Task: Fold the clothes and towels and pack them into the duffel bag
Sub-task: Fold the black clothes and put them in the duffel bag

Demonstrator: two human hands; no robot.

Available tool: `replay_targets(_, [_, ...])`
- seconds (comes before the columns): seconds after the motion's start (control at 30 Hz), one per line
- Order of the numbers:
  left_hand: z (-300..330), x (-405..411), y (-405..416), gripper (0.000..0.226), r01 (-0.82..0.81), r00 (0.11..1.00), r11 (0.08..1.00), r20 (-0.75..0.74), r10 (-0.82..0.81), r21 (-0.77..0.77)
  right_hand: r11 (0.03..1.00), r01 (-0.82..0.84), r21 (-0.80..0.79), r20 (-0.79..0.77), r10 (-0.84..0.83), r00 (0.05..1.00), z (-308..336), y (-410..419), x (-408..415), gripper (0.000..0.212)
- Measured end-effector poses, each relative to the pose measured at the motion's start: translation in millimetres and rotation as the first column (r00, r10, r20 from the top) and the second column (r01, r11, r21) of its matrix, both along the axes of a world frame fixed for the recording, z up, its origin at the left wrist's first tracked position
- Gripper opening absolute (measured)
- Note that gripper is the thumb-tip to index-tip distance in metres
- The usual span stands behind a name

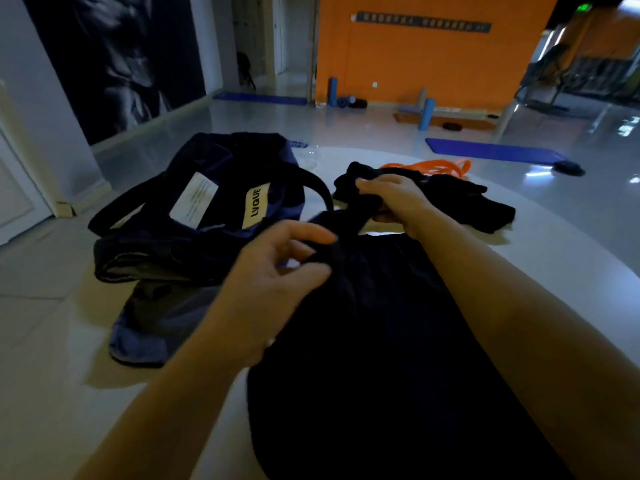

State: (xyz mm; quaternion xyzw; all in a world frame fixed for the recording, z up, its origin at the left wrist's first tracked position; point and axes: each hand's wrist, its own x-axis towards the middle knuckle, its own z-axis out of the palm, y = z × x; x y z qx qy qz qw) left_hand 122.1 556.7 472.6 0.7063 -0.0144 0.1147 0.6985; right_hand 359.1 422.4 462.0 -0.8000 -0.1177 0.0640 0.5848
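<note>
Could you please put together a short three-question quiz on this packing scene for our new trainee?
1. True or false: the dark garment is already inside the duffel bag.
2. Which hand grips the bunched far end of the garment: A) left hand, B) right hand?
3. What colour is the band lying beyond the black clothes pile?

Key:
1. False; it lies on the white table, beside the bag.
2. B; the left pinches a fold nearer the person.
3. Orange.
</note>
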Motion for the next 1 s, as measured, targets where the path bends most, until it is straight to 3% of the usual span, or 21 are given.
replay_targets(0.07, [-2.8, 16.8, -38.9, 0.025, 0.128, 0.992, 0.991, 0.015, -0.129, 0.025, 0.994, 0.043, -0.104, 0.003, -0.043, 0.999, -0.8, -40.2, 10.3, 0.006])
replay_targets(0.2, [-11.8, 50.4, -116.4, 0.030, 0.439, 0.895, 0.896, -0.113, -0.431, 0.058, 0.941, 0.076, -0.330, -0.025, -0.090, 0.996, -15.0, -114.7, 31.6, 0.038])
replay_targets(0.33, [-18.3, 80.2, -157.6, 0.043, 0.674, 0.717, 0.731, -0.330, -0.613, 0.106, 0.848, 0.037, -0.528, -0.074, -0.090, 0.993, -39.3, -166.6, 45.0, 0.055])
replay_targets(0.37, [-20.8, 89.0, -156.9, 0.041, 0.679, 0.723, 0.712, -0.333, -0.606, 0.179, 0.825, 0.000, -0.565, -0.114, -0.079, 0.990, -45.4, -175.4, 48.0, 0.057])
replay_targets(0.43, [-30.4, 115.9, -142.9, 0.031, 0.533, 0.846, 0.746, -0.240, -0.475, 0.399, 0.829, -0.029, -0.558, -0.153, -0.068, 0.986, -55.1, -185.0, 55.5, 0.052])
replay_targets(0.5, [-47.1, 152.9, -119.5, 0.026, 0.226, 0.972, 0.771, -0.084, -0.220, 0.595, 0.836, 0.037, -0.547, -0.081, -0.098, 0.992, -61.3, -183.5, 63.7, 0.040])
replay_targets(0.57, [-68.5, 191.1, -98.2, 0.033, 0.018, 1.000, 0.706, 0.006, -0.031, 0.708, 0.774, 0.077, -0.628, -0.005, -0.103, 0.995, -66.5, -173.7, 71.2, 0.041])
replay_targets(0.67, [-98.2, 238.5, -77.3, 0.050, 0.035, 0.988, 0.679, -0.129, 0.089, 0.734, 0.747, 0.070, -0.662, -0.014, -0.106, 0.994, -77.4, -156.1, 78.8, 0.045])
replay_targets(0.77, [-115.3, 268.3, -66.7, 0.067, 0.076, 0.981, 0.775, -0.186, 0.054, 0.627, 0.817, 0.114, -0.565, 0.122, -0.055, 0.991, -80.1, -148.5, 86.9, 0.025])
replay_targets(0.83, [-121.1, 278.0, -62.9, 0.066, 0.096, 0.986, 0.817, -0.169, 0.001, 0.568, 0.867, 0.120, -0.483, 0.222, -0.012, 0.975, -78.1, -144.0, 90.4, 0.021])
replay_targets(0.93, [-129.8, 281.4, -54.3, 0.053, 0.108, 0.991, 0.846, -0.124, -0.050, 0.522, 0.869, 0.094, -0.485, 0.227, 0.022, 0.974, -92.1, -135.5, 101.8, 0.024])
replay_targets(1.0, [-136.6, 279.5, -49.8, 0.046, 0.091, 0.996, 0.761, -0.055, -0.072, 0.643, 0.832, 0.137, -0.538, 0.259, 0.009, 0.966, -111.0, -133.5, 108.9, 0.022])
